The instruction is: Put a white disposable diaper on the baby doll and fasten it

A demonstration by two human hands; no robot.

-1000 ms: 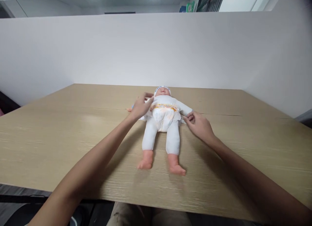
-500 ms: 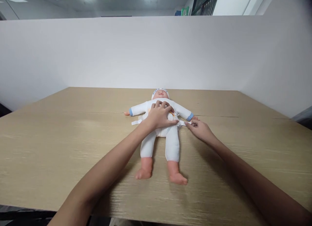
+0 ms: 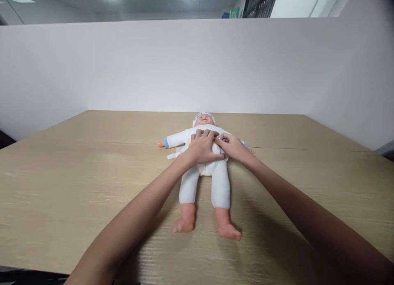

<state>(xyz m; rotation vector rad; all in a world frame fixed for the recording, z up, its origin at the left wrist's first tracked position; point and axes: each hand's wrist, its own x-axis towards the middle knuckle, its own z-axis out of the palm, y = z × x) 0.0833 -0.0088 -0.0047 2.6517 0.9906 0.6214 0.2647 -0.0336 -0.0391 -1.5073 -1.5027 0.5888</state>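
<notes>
A baby doll (image 3: 189, 190) in a white suit and printed cap lies on its back, feet toward me. Round its hips is a white diaper (image 3: 205, 169), largely covered by my hands. My left hand (image 3: 204, 148) rests over the diaper's front with fingers and thumb apart, pressing on it. From the right, my right hand (image 3: 231, 146) pinches the diaper's right tab at the waist, close to my left fingertips; the tab itself is mostly hidden. On the other side, the left diaper tab (image 3: 174, 155) sticks out loose under the doll's blue-cuffed arm.
The doll lies on a wide wood-grain table (image 3: 76, 186) with a seam across it. A white partition (image 3: 184, 63) rises behind the table and along its right side. Ceiling lights show above it.
My left hand came from the diaper's left side onto its front. My right hand took the right tab out beside the hip, then brought it inward across the waist.
</notes>
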